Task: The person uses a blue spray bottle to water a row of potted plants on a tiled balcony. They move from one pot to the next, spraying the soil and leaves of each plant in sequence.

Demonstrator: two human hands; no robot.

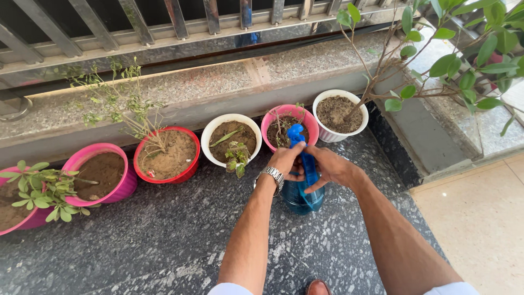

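1. The left hand (pixel 285 160) is curled around the neck of a blue spray bottle (pixel 303 192), just below the pump head; its fingers are bent and closed against the bottle, and a silver wristwatch (pixel 271 176) sits on that wrist
2. The right hand (pixel 331 166) grips the same bottle from the other side, its fingers (pixel 315 186) wrapped round the blue pump column and the thumb lying along the top, so both hands are clenched on the bottle and touch each other at the neck
3. The spray bottle stands upright on the dark speckled stone floor (pixel 136 240), its see-through blue body showing below the hands and its nozzle (pixel 295 133) poking up above them, just in front of the row of pots
4. The nozzle lies over the near rim of a pink pot (pixel 305 118) that holds soil and a thin bare stem
5. Just left of that pot is a white pot (pixel 210 132) with a small leafy seedling (pixel 237 157) hanging over its near edge, close to the left hand
6. Further left stand a red pot (pixel 186 170) with a wispy twiggy plant, then a magenta pot (pixel 124 186) of bare soil, then another pink pot at the left edge with a green leafy plant (pixel 43 191)
7. To the right of the pink pot, a second white pot (pixel 326 133) carries a slim woody stem that branches into large green leaves (pixel 464 65) at the upper right
8. Behind the pots runs a pale stone ledge (pixel 218 87) under a metal railing (pixel 136 24)
9. The tip of a brown shoe (pixel 317 287) shows at the bottom edge between the two forearms
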